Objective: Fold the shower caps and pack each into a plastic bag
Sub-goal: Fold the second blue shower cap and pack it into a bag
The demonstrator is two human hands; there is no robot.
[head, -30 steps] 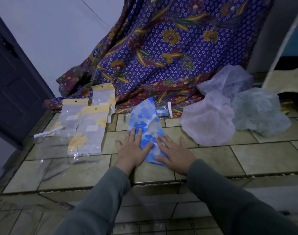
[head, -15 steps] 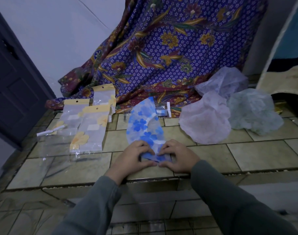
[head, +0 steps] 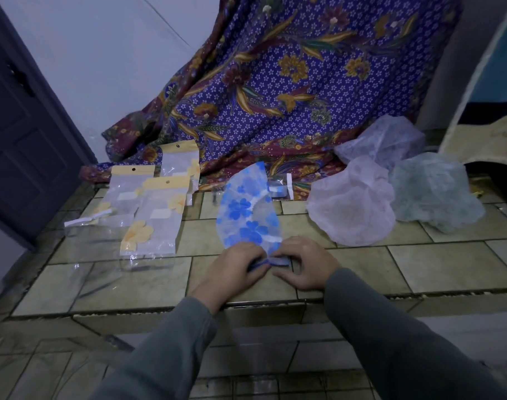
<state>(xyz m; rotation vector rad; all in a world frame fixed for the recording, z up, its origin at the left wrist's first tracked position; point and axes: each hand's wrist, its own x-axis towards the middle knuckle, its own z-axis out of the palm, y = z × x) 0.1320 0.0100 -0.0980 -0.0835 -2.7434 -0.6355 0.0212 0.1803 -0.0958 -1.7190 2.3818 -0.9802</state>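
Blue-flowered shower cap (head: 248, 215) lies on the tiled floor (head: 437, 269) — folding underway. Left hand (head: 235, 267) and right hand (head: 304, 264) pinch its near end, fingers curled. Next, likely: roll it forward, then reach for a plastic bag (head: 157, 217).

Hidden under my hands
My left hand (head: 237, 264) and right hand (head: 303, 262) cover the blue shower cap's (head: 248, 215) near end; I can't see the fold there.

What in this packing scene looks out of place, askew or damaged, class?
Nothing looks damaged or spilled. The packed bags lie overlapping and slightly askew on the tiled ledge, and one loose white strip sticks out beside them. Both hands pinch the blue-flowered cap at its near end.
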